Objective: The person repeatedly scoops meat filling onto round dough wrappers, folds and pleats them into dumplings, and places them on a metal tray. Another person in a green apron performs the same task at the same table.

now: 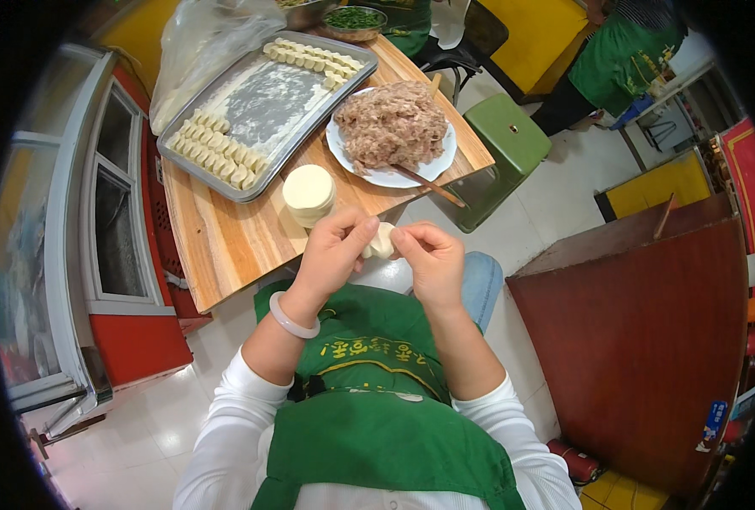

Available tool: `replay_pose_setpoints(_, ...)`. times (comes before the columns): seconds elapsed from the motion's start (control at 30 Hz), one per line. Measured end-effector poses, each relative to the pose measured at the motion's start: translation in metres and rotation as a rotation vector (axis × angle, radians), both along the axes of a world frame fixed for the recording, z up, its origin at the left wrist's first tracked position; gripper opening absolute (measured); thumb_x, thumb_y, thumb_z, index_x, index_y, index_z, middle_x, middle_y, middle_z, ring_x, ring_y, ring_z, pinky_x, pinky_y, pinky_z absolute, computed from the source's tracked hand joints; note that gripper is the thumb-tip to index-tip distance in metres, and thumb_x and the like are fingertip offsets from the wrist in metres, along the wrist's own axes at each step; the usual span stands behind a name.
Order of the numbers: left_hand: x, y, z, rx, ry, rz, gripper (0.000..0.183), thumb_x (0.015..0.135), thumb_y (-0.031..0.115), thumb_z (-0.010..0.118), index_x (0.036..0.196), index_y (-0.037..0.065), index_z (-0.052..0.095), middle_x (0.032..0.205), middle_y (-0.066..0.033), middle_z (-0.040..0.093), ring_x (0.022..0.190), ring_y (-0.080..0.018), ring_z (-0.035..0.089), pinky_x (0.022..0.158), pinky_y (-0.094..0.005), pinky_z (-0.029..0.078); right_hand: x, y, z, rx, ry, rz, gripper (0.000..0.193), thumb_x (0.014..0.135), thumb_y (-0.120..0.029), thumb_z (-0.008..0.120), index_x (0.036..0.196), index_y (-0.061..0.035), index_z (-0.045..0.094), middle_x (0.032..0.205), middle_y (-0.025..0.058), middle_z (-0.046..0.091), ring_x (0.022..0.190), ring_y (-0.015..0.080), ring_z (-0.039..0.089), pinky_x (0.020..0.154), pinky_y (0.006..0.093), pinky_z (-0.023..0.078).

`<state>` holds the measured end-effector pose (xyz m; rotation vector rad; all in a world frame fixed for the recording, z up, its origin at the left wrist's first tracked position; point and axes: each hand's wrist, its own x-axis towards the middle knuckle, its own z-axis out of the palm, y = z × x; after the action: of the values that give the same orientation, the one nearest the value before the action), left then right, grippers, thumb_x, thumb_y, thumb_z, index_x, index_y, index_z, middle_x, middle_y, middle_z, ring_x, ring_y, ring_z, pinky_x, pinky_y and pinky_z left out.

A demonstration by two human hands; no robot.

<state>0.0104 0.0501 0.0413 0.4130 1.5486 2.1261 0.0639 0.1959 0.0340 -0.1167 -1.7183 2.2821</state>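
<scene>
Pinched by left hand (341,242) and right hand (430,255), a dough piece (381,242) is just beside the wooden table (212,251); tiled floor (152,438) spreads below. Beyond the grip, leftward, a metal tray (275,106) holds dumplings (212,151); ahead, a white plate (449,157) bears minced meat (394,123).

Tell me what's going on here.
A person in a green apron holds a small piece of pale dough between the left grip and the right grip, in front of a wooden table. A stack of round wrappers stands nearby; beyond it, to the right, is a plate of minced meat with a wooden stick. A metal tray carries rows of shaped dumplings at both ends.
</scene>
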Motion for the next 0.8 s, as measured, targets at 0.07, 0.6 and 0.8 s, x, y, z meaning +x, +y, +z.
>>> replay_pose_setpoints(0.07,-0.001,-0.001,0.000,-0.076,0.117,0.015,0.022,0.089,0.021,0.059,0.075,0.004,0.055,0.068,0.0013,0.052,0.066,-0.0080,0.050,0.061,-0.0228,0.039,0.000,0.001,0.002,-0.011,-0.006,0.028,0.011,0.081,-0.005,0.067,0.085,0.0051,0.067,0.084,0.0055,0.058,0.078,0.0117,0.057,0.069,0.0218,0.046)
replay_pose_setpoints(0.6,0.007,-0.016,-0.014,0.248,-0.156,-0.285,0.034,0.082,0.007,0.066,0.112,-0.003,0.055,0.100,-0.0089,0.062,0.092,-0.0145,0.060,0.081,-0.0269,0.046,-0.009,0.014,0.015,0.368,-0.058,0.365,0.008,0.077,-0.007,0.069,0.084,-0.0026,0.068,0.081,0.0029,0.055,0.070,0.0085,0.054,0.062,0.0238,0.044)
replay_pose_setpoints(0.8,-0.013,-0.044,-0.009,0.084,0.014,0.046,0.028,0.085,0.007,0.060,0.111,0.000,0.057,0.103,-0.0077,0.061,0.087,-0.0133,0.059,0.074,-0.0263,0.048,-0.036,0.001,0.058,0.788,0.156,0.276,0.007,0.073,-0.007,0.071,0.074,-0.0008,0.068,0.071,0.0048,0.054,0.064,0.0132,0.056,0.058,0.0251,0.044)
